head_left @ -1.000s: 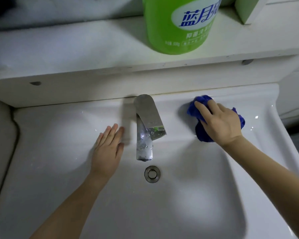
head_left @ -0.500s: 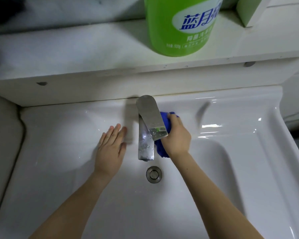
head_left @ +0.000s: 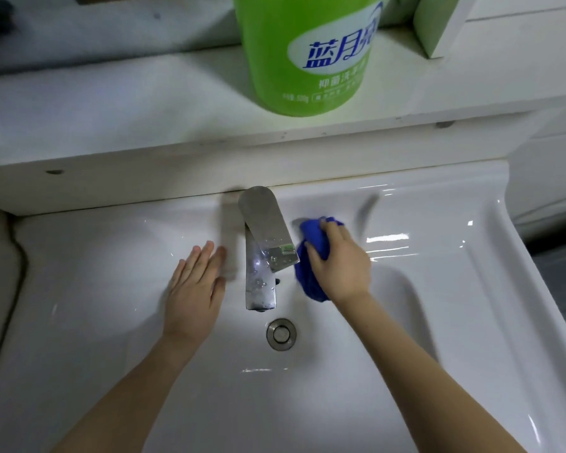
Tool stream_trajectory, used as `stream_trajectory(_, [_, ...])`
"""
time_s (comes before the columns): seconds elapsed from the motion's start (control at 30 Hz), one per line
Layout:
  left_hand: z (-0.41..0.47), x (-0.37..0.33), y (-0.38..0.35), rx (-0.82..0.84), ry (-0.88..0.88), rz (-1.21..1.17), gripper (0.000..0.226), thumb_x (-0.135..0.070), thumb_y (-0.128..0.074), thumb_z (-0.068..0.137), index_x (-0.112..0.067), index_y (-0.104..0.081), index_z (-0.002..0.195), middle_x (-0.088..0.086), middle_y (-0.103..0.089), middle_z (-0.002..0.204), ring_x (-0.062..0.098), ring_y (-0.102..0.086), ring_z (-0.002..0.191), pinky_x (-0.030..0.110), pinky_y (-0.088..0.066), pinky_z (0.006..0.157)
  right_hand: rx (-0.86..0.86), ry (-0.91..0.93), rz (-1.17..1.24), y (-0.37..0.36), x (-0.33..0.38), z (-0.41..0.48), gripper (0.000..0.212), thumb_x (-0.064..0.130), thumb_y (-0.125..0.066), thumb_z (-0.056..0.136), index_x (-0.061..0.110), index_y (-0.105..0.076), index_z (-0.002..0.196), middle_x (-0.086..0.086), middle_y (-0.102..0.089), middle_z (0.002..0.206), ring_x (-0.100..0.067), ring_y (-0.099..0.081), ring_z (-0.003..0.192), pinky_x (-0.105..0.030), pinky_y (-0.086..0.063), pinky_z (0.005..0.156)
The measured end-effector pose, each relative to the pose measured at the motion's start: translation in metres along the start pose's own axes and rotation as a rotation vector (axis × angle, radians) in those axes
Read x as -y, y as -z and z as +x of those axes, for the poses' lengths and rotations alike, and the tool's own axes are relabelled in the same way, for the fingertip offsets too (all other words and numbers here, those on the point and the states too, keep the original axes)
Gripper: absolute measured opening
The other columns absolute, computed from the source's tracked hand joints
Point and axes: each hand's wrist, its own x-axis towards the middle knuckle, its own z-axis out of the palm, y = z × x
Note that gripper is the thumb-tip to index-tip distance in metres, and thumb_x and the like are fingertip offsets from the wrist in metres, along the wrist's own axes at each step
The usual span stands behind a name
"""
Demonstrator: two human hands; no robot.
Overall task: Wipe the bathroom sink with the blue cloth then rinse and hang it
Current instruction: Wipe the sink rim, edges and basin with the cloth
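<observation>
Cloth (head_left: 309, 281), blue and bunched, sits on the sink's (head_left: 438, 322) rear slope just right of the faucet (head_left: 265, 230), its long axis running from back ledge toward basin. It is gripped in the curled fingers of the right hand (head_left: 340, 269); whether it touches the spout is hard to tell. The left hand (head_left: 193, 289) lies flat, fingers straight, left of the faucet, below a white shelf (head_left: 144, 109) bearing a green bottle (head_left: 304, 53); half a second ago the bundle sat tighter against the faucet.

My right hand (head_left: 339, 266) grips the blue cloth (head_left: 309, 256) beside the tap (head_left: 262, 253) — left hand (head_left: 195, 282) flat on the sink (head_left: 438, 289).
</observation>
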Motion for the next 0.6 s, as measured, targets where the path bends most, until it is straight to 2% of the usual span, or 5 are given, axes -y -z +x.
stream_trajectory(0.1, [0.001, 0.003, 0.003, 0.02, -0.013, 0.012, 0.055, -0.038, -0.028, 0.098, -0.024, -0.037, 0.15, -0.003, -0.031, 0.159, 0.018, -0.024, 0.149, 0.037, -0.018, 0.121, 0.114, 0.22, -0.034, 0.004, -0.011, -0.022, 0.043, 0.038, -0.059, 0.091, 0.02, -0.053, 0.13, 0.0, -0.062, 0.117, -0.029, -0.065, 0.084, -0.031, -0.045, 0.058])
stream_trajectory(0.17, [0.001, 0.004, 0.003, 0.023, -0.022, 0.041, 0.055, -0.038, -0.027, 0.098, -0.023, -0.038, 0.15, -0.002, -0.032, 0.159, 0.019, -0.026, 0.149, 0.038, -0.02, 0.121, 0.101, 0.233, -0.101, 0.019, -0.034, -0.021, 0.044, 0.036, -0.061, 0.09, 0.019, -0.054, 0.131, -0.001, -0.063, 0.116, -0.03, -0.066, 0.081, -0.03, -0.045, 0.056])
stream_trajectory(0.37, [0.001, -0.001, 0.0, -0.013, -0.006, 0.025, 0.053, -0.034, -0.032, 0.098, -0.02, -0.042, 0.148, 0.001, -0.036, 0.158, 0.023, -0.028, 0.148, 0.041, -0.021, 0.12, -0.107, -0.308, -0.139, 0.069, -0.095, -0.024, 0.039, 0.03, -0.055, 0.093, 0.02, -0.052, 0.131, -0.002, -0.059, 0.126, -0.035, -0.064, 0.087, -0.036, -0.048, 0.069])
stream_trajectory(0.43, [0.0, -0.001, -0.002, -0.022, -0.007, 0.017, 0.053, -0.032, -0.034, 0.097, -0.02, -0.041, 0.148, 0.001, -0.035, 0.158, 0.023, -0.028, 0.148, 0.042, -0.022, 0.12, -0.12, -0.382, -0.107, 0.063, -0.082, -0.028, 0.043, 0.031, -0.055, 0.093, 0.019, -0.05, 0.134, -0.004, -0.057, 0.132, -0.037, -0.064, 0.091, -0.037, -0.046, 0.07])
stream_trajectory(0.6, [0.0, -0.002, -0.001, -0.015, -0.001, 0.007, 0.053, -0.033, -0.032, 0.097, -0.021, -0.041, 0.148, 0.001, -0.034, 0.159, 0.022, -0.026, 0.149, 0.042, -0.021, 0.12, 0.028, -0.066, -0.049, 0.011, -0.013, -0.025, 0.042, 0.034, -0.055, 0.094, 0.016, -0.051, 0.132, -0.008, -0.055, 0.132, -0.038, -0.064, 0.088, -0.036, -0.042, 0.062])
